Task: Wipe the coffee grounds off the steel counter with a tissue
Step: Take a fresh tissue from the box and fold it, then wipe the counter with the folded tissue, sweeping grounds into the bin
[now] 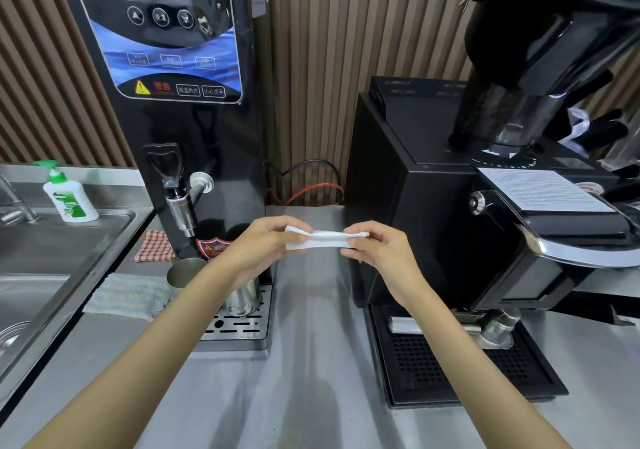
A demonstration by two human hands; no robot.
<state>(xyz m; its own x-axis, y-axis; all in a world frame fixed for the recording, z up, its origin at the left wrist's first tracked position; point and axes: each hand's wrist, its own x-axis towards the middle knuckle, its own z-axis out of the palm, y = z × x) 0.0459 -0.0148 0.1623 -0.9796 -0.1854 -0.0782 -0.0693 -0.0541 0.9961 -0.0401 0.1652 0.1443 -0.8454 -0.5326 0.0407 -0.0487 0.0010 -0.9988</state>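
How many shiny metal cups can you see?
2. One steel cup stands just left of the left forearm, beside the striped blue cloth. The other steel cup sits on the slotted drip tray, partly behind that forearm. More may be hidden.

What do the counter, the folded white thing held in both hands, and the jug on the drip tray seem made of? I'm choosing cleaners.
Counter: likely brushed stainless steel, grey with soft streaky reflections.
Tissue: looks like thin matte paper, creased and limp between the left hand and right hand.
Jug: polished steel, apparently, with mirror-like glints.
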